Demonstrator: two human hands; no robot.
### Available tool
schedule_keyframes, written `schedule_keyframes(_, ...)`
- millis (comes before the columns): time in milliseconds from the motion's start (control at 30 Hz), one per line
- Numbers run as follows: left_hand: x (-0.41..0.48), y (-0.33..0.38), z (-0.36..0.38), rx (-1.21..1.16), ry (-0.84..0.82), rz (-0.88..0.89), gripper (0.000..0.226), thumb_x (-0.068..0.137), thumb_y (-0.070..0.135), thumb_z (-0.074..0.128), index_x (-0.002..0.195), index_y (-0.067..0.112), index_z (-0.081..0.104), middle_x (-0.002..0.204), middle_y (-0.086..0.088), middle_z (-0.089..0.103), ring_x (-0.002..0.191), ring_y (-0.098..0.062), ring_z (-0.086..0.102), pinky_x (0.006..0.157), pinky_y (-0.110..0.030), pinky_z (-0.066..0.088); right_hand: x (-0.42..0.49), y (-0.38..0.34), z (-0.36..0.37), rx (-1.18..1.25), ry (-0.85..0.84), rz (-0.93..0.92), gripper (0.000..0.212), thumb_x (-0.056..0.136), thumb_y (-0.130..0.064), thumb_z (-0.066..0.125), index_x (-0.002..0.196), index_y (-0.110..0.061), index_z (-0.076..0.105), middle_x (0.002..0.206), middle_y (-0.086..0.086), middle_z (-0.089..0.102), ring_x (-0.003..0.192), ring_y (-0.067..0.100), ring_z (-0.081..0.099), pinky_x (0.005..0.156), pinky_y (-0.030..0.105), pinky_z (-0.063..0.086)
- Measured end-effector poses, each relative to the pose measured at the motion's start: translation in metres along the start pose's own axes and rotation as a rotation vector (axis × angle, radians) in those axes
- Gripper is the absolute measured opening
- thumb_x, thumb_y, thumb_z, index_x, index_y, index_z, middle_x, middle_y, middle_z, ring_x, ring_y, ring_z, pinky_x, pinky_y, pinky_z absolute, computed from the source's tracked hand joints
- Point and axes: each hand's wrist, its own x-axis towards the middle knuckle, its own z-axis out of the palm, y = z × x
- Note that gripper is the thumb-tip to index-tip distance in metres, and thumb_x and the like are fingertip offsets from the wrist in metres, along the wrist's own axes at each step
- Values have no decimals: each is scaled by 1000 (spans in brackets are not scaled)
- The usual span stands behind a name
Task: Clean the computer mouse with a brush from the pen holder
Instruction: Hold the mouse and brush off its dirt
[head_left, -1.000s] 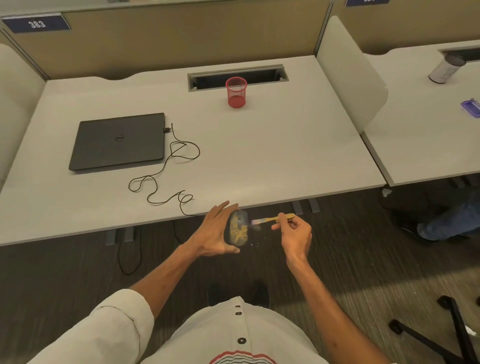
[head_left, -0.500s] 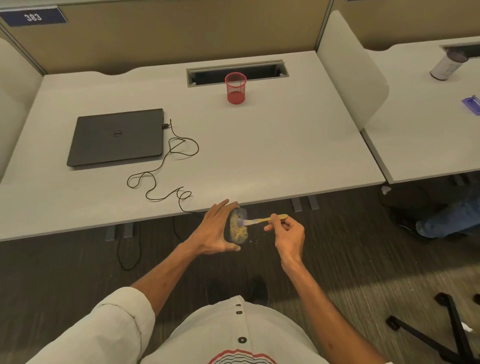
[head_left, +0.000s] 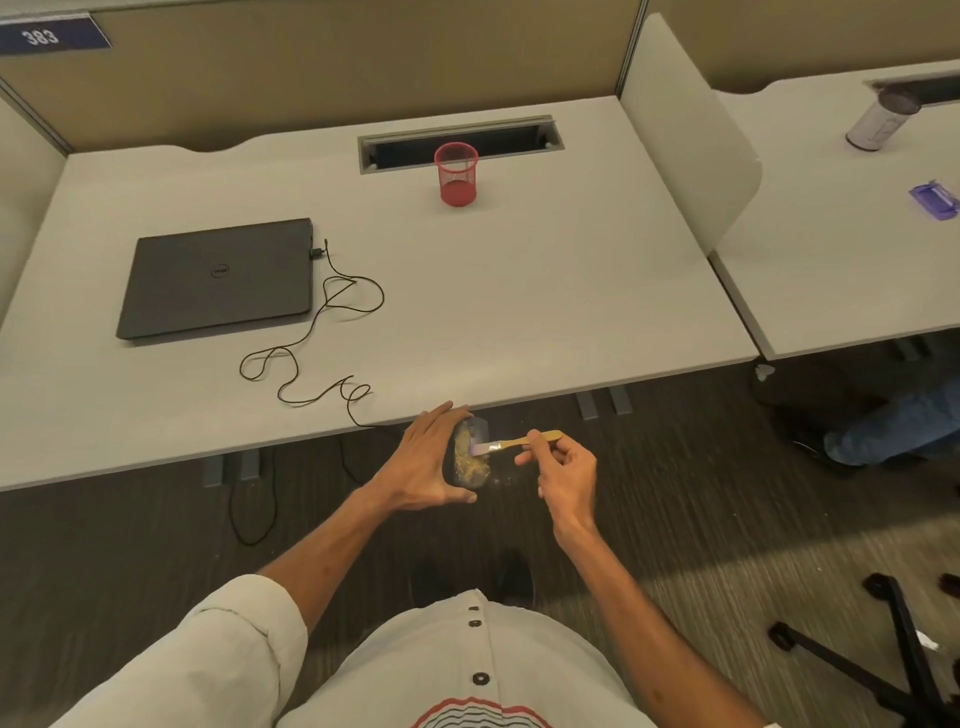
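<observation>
Upright, red mesh pen holder (head_left: 456, 174), brushless.

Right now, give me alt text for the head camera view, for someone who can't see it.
A person's left hand holds a computer mouse coated in yellowish debris just off the desk's front edge, while the right hand sweeps a small brush across it. On the desk sit a closed laptop, the looping mouse cable and an empty-looking red mesh pen holder.

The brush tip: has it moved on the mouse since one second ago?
Yes. The brush tip was off the mouse's right edge; now it lies on the mouse, further left, toward the left hand. The right hand grips the handle.
</observation>
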Motion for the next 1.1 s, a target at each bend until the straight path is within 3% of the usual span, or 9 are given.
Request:
schedule_keyframes(133, 0, 1, -1, 0, -1, -8, 121, 78, 65, 87, 169, 27, 17, 180, 2, 12, 169, -22, 7, 139, -54, 7, 2, 8, -8, -42, 52, 10, 16, 104, -33, 73, 95, -23, 81, 78, -2, 81, 68, 5, 67, 69, 33, 51)
schedule_keyframes(233, 0, 1, -1, 21, -9, -29, 122, 78, 65, 88, 169, 26, 16, 180, 1, 11, 169, -23, 7, 139, -55, 8, 6, 13, -16, -80, 99, 26, 19, 104, -32, 72, 92, -21, 82, 76, -5, 80, 77, 13, 72, 74, 40, 58)
schedule_keyframes(467, 0, -1, 0, 38, 0, -36, 123, 79, 64, 88, 169, 24, 15, 180, -1, 11, 169, -24, 5, 139, -52, 5, 3, 15, -11, -6, 77, 18, 19, 104, -34, 72, 94, -21, 82, 78, -1, 81, 65, 1, 66, 70, 30, 48)
schedule_keyframes(633, 1, 3, 2, 28, 4, -19, 122, 79, 64, 87, 169, 23, 16, 180, 0, 12, 170, -23, 4, 139, -54, 5, -4, 13, 6, 11, 18, 5, 16, 104, -34, 73, 93, -26, 81, 79, -1, 81, 68, 3, 69, 74, 33, 50)
schedule_keyframes(800, 3, 5, 1, 29, 3, -28, 123, 79, 66, 87, 170, 24, 15, 180, 0, 11, 170, -22, 5, 139, -54, 8, -2, 16, -2, -42, 79, 15, 19, 104, -31, 72, 93, -19, 82, 75, -6, 80, 81, 0, 73, 79, 32, 54)
schedule_keyframes(1000, 2, 4, 1, 36, 2, -48, 125, 79, 66, 86, 170, 24, 13, 181, 0, 9, 170, -23, 5, 139, -54, 8, 2, 21, -18, -86, 152, 9, 24, 105, -33, 71, 85, -22, 81, 75, -4, 79, 83, 21, 74, 72, 31, 52)
schedule_keyframes(1100, 2, 3, 1, 44, 10, -48, 124, 79, 66, 86, 170, 23, 14, 181, -1, 10, 170, -24, 6, 139, -52, 7, 0, 19, -17, -65, 144, -14, 25, 105, -34, 71, 85, -23, 81, 75, -4, 79, 73, 17, 69, 70, 34, 53)
